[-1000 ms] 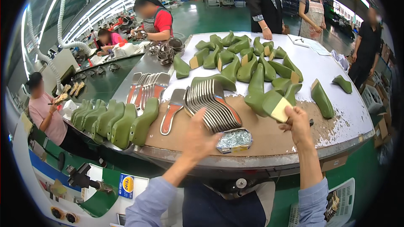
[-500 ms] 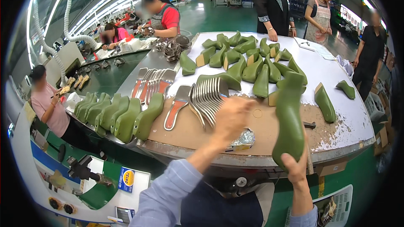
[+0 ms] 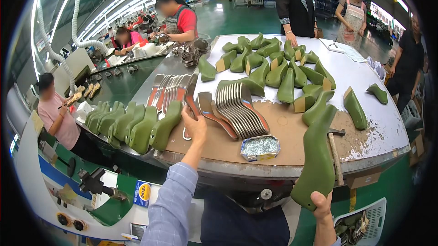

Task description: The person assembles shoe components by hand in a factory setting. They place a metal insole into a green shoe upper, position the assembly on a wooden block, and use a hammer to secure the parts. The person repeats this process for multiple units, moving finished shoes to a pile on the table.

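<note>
On my feed, left hand (image 3: 195,126) pinches insole (image 3: 190,91) nearly closed; its long axis rises beyond fingertips. Well right, I have right hand (image 3: 322,206) gripping green shoe last (image 3: 318,161) low, long axis running up from thumb, tilting right.

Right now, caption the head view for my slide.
Right hand holding a green shoe last, left hand gripping an insole near a fanned row of insoles.

One hammer (image 3: 336,157), one open box (image 3: 260,147), one crate (image 3: 378,214). Green shoe lasts (image 3: 317,164): one held, two apart at right, at least six in a row, over a dozen heaped — insoles (image 3: 191,95): one held, roughly ten fanned centrally.
</note>
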A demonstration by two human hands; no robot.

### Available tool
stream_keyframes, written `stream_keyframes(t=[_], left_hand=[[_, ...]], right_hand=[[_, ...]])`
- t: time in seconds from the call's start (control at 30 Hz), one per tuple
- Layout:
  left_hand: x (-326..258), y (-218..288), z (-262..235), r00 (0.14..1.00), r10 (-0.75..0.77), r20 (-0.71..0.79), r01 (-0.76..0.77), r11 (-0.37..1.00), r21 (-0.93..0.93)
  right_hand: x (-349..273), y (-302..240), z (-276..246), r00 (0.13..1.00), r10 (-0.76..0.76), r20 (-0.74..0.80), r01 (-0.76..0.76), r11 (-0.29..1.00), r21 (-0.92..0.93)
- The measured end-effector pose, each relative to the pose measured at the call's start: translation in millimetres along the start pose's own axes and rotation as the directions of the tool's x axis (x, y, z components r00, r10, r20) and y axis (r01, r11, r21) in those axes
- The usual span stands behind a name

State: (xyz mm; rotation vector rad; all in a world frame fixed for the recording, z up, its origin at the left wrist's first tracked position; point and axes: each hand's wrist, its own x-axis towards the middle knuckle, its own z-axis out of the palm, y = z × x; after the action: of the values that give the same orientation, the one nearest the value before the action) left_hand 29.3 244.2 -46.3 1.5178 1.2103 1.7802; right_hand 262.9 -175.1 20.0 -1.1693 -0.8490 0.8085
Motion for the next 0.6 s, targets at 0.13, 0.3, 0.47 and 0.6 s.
stream_keyframes(t=[0.13, 0.3, 0.47, 0.6], left_hand=[[2.5, 64.1, -20.7, 0.982, 0.16, 0.095, -0.17, 0.979, 0.11], [-107.0, 172.2, -28.6, 0.817, -0.225, 0.53, 0.452, 0.821, -0.349], [-139.9, 203.9, -27.8, 0.419, -0.069, 0.905, 0.908, 0.056, -0.416], [-157.8, 216.0, -19.9, 0.405, -0.144, 0.903, 0.914, 0.107, -0.392]], right_hand=[[-2.5, -10.8, 15.5, 0.997, -0.01, 0.071, 0.015, 0.997, -0.072], [28.2, -41.1, 92.4, 0.971, -0.216, 0.099, 0.236, 0.923, -0.306], [35.8, -35.2, 99.3, 0.873, -0.41, 0.266, 0.483, 0.645, -0.592], [20.9, -14.2, 82.2, 0.952, 0.113, 0.286, -0.152, 0.981, 0.121]])
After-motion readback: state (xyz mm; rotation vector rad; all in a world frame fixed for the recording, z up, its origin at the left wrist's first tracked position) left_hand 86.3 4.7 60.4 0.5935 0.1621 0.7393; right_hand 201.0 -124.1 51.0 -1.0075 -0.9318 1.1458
